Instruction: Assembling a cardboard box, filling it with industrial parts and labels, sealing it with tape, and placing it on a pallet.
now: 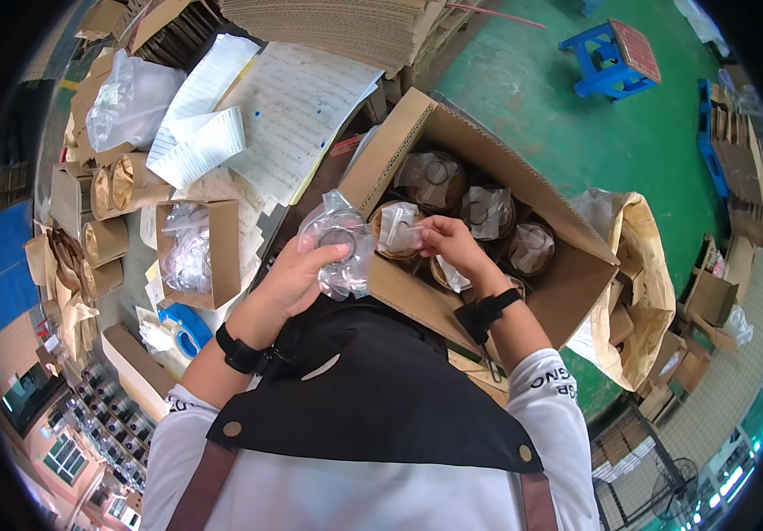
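Observation:
My left hand (291,276) is closed on a bunch of clear plastic bags (346,265), with the thumb pressed on top. Dark ring shapes show through the plastic. Over an open cardboard box (532,181), my right hand (459,248) pinches the edge of a small clear bag (397,228). That bag lies on top of a round, brown-wrapped bundle at the box's left side. Several such bundles stand in the box, and others, like the one at the back (430,181), also carry a clear bag with a dark ring. The bundles' lower parts are hidden.
Left of my left hand, a small carton (225,252) holds more clear bags. Handwritten sheets (302,115) lie beyond it, near a crumpled plastic bag (138,102). A blue tape roll (191,334) sits nearer me. Right of the box stands a large paper sack (651,283); a blue stool (616,57) is farther off.

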A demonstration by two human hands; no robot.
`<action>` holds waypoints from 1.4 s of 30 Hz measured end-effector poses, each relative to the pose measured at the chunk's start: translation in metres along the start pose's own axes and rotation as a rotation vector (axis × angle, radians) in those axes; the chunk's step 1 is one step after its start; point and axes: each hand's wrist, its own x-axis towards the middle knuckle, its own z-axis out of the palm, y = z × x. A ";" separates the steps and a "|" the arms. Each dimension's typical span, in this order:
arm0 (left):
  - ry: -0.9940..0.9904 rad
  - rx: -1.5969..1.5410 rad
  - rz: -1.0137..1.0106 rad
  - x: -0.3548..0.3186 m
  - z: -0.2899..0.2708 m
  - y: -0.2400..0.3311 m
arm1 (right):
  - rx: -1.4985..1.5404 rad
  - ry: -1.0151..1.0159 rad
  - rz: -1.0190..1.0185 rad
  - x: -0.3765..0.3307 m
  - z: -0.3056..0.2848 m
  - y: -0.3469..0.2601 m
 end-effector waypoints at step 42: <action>0.424 0.722 0.769 -0.070 -0.043 0.054 | -1.435 0.398 0.211 -0.125 -0.096 0.027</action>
